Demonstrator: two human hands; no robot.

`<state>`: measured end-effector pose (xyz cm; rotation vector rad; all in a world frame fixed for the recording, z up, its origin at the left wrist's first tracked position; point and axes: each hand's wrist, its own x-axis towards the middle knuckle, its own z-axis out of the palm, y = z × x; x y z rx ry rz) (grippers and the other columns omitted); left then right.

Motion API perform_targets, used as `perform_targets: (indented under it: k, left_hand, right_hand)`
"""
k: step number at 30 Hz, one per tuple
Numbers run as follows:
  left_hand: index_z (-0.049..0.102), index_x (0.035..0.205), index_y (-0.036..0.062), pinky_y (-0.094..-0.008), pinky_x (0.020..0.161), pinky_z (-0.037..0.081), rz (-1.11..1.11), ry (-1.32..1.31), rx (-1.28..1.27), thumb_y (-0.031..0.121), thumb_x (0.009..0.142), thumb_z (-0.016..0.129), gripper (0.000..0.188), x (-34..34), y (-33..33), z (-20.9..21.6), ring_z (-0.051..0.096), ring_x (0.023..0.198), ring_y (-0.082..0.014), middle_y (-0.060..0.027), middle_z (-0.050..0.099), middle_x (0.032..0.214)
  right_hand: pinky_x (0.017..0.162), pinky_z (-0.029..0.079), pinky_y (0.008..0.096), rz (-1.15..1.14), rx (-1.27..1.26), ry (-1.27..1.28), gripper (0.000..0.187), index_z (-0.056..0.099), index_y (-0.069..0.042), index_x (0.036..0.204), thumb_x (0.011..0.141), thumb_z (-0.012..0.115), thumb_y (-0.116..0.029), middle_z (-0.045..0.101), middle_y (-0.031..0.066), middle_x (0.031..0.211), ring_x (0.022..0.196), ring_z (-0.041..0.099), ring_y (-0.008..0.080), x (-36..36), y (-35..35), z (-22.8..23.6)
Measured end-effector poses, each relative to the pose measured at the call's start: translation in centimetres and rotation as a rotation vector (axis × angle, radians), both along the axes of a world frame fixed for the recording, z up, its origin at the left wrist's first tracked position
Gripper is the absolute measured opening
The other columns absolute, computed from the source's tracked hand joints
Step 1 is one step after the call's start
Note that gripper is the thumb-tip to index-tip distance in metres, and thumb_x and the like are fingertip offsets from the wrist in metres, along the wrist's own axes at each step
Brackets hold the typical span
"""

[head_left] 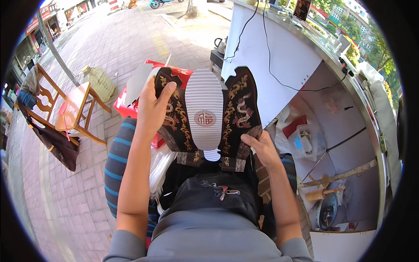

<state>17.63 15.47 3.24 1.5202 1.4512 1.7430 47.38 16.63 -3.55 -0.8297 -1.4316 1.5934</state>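
Held up over my lap is a flat paper-like shoe cutout (235, 102). Its two black side panels carry gold and red dragon patterns, and a grey-and-white striped sole piece (204, 96) with a round reddish emblem lies between them. My left hand (152, 102) pinches the upper part of the left panel, thumb on the front. Lower down, my right hand (262, 148) grips the outer edge of the right panel, also with the thumb in front. The fingers behind the panels are mostly hidden.
Beyond my left hand lie red and grey sheets or packaging (131, 94). A wooden chair (76, 107) and a pale sack (98, 83) stand on the paving at left. To the right is a white stall counter (262, 52) with black cables, its lower shelf holding a plastic tub (307, 142).
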Motion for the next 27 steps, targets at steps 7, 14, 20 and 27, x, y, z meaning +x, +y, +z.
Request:
perform_targets:
  k: [7,14,20,27]
  left_hand:
    - [0.055,0.103,-0.003,-0.0305,0.074,0.047,-0.094,0.159,0.081,0.023,0.096,0.065,0.029,2.0,0.6,0.6,0.055,0.077,-0.0157,-0.0085,0.062,0.081]
    - [0.056,0.113,0.0013,-0.0427,0.095,0.04,0.314,0.434,0.106,0.02,0.087,0.073,0.037,4.0,1.8,-0.3,0.053,0.107,-0.03,-0.0116,0.058,0.113]
    - [0.068,0.108,0.0102,-0.037,0.086,0.038,0.159,0.649,0.343,0.016,0.079,0.078,0.031,10.5,-2.0,-4.3,0.056,0.098,-0.0233,-0.0042,0.063,0.102]
    - [0.073,0.108,0.0106,-0.0332,0.078,0.04,0.183,0.499,0.377,0.011,0.08,0.076,0.029,11.4,-3.0,-5.3,0.058,0.084,-0.0207,-0.0023,0.064,0.09]
  right_hand:
    - [0.076,0.05,0.0235,-0.148,0.18,0.099,0.018,0.068,0.0,0.103,0.092,0.07,-0.014,0.067,0.0004,0.093,0.083,0.059,0.0063,-2.0,2.3,3.7]
    - [0.073,0.048,0.0238,-0.309,0.105,0.177,0.019,0.069,0.0,0.103,0.089,0.073,-0.013,0.069,0.0011,0.092,0.08,0.06,0.007,-3.0,1.2,1.9]
    - [0.074,0.05,0.0235,-0.394,0.033,0.251,0.016,0.068,0.0,0.102,0.09,0.071,-0.01,0.07,0.0023,0.094,0.083,0.062,0.0079,-4.3,-0.8,1.0]
    - [0.077,0.051,0.0236,-0.346,0.068,0.345,0.013,0.067,-0.003,0.104,0.093,0.068,-0.008,0.07,0.0016,0.098,0.086,0.063,0.0069,-5.3,-3.2,1.1]
